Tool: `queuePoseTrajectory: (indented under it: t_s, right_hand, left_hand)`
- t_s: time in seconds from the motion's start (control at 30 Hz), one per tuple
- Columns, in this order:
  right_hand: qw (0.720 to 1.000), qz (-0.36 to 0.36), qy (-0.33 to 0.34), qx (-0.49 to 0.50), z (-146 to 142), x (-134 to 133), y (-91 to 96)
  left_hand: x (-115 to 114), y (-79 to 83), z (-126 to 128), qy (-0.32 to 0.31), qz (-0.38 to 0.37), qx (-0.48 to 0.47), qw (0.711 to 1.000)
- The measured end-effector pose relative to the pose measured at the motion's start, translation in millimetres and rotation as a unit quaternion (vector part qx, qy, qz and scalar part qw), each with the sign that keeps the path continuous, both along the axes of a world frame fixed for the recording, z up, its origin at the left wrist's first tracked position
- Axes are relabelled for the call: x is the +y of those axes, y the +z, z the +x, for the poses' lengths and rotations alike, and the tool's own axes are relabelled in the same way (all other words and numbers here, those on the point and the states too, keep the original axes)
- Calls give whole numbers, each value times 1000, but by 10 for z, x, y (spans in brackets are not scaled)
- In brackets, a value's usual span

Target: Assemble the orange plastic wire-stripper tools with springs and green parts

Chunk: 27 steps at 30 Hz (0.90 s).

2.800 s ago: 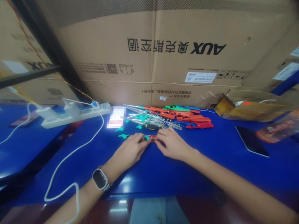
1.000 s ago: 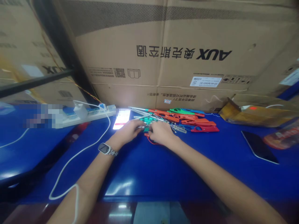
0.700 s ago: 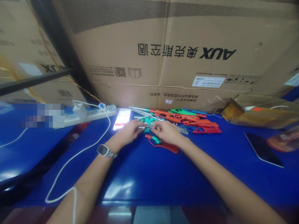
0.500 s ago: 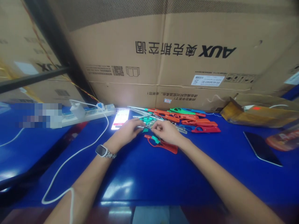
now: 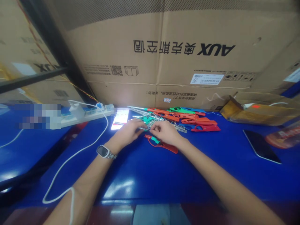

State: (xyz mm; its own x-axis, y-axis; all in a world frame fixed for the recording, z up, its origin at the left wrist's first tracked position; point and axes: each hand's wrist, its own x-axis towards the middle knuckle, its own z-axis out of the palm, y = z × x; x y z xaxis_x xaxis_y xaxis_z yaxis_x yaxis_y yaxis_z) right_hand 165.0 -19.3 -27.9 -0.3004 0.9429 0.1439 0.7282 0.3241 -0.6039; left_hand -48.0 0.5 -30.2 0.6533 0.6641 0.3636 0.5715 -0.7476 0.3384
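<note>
My left hand (image 5: 128,132), wearing a watch (image 5: 103,151) on its wrist, is closed on a thin metal rod whose end pokes out over the lit phone. Just to its right, my right hand (image 5: 165,132) pinches something small, perhaps a wire end, too fine to make out. Green plastic pieces (image 5: 146,119) and thin wires lie behind the fingertips. In front of my right hand rests a red lighter casing (image 5: 170,147) with a green trigger (image 5: 155,139). Orange lighter casings (image 5: 164,114), a green casing (image 5: 181,110) and a red casing (image 5: 206,127) are heaped behind, some with metal tubes (image 5: 137,108).
A lit phone (image 5: 120,117) lies left of the heap, beside a white power strip (image 5: 86,117) with a white cable (image 5: 70,156). To the right are a dark phone (image 5: 260,147), an opened carton (image 5: 257,112) and a red-labelled item (image 5: 283,136). A large cardboard box (image 5: 164,72) stands behind.
Both hands stay close together, with the fingertips shifting slightly. The dark end of the rod shows more clearly over the lit phone now. The whole view has moved a little.
</note>
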Motion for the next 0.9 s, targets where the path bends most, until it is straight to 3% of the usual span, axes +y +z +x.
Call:
queuePoseTrajectory:
  t_s: [0.43, 0.9]
  right_hand:
    - [999, 7, -44, -12, 2, -86, 14]
    - [999, -19, -30, -29, -16, -28, 3]
  left_hand:
    - [-17, 13, 6, -1, 17, 27, 1000]
    - [-35, 30, 50, 5, 36, 52, 998]
